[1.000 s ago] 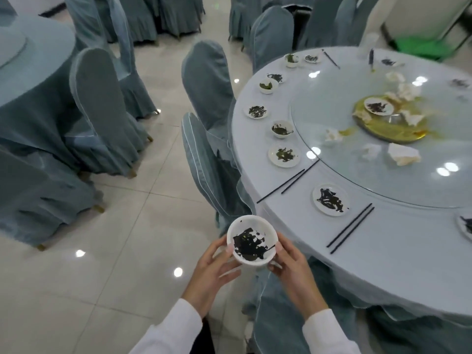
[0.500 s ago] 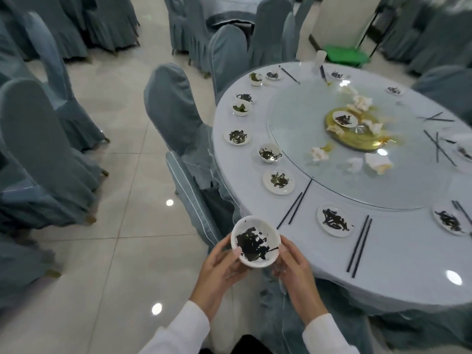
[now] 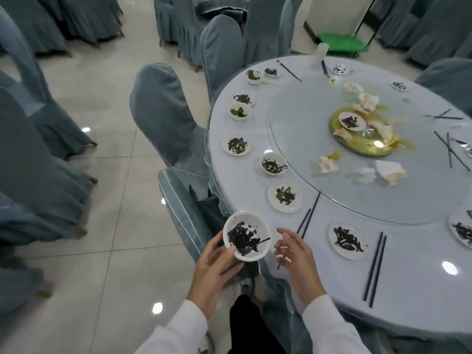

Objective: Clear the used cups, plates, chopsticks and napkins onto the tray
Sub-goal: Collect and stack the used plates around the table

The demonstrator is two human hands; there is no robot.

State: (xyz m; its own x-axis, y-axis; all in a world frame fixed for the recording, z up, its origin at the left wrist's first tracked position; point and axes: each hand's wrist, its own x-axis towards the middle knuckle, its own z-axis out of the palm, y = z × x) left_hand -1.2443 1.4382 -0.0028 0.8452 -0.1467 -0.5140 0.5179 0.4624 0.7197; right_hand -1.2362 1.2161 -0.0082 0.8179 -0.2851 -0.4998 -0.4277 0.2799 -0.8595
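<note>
My left hand (image 3: 213, 270) holds a white cup (image 3: 246, 235) smeared with dark sauce, off the round table's (image 3: 413, 284) left edge. My right hand (image 3: 297, 256) hovers just right of the cup, fingers loose, not touching it. Several dirty plates lie along the table rim, among them one (image 3: 284, 197) and another (image 3: 347, 240). A dirty cup (image 3: 273, 163) stands beyond. Black chopsticks (image 3: 375, 269) lie right of the near plate; another pair (image 3: 307, 219) lies by my right hand. Crumpled napkins (image 3: 389, 171) sit on the glass turntable (image 3: 306, 139).
Blue-covered chairs (image 3: 168, 116) stand close against the table's left side, more chairs (image 3: 30, 159) across the tiled floor. A gold centre stand (image 3: 367, 146) holds a plate. A green cart (image 3: 341, 43) stands beyond the table's far side.
My right hand has let go of the cup and drawn slightly right; the left hand alone holds it now. The view has swung right over the table.
</note>
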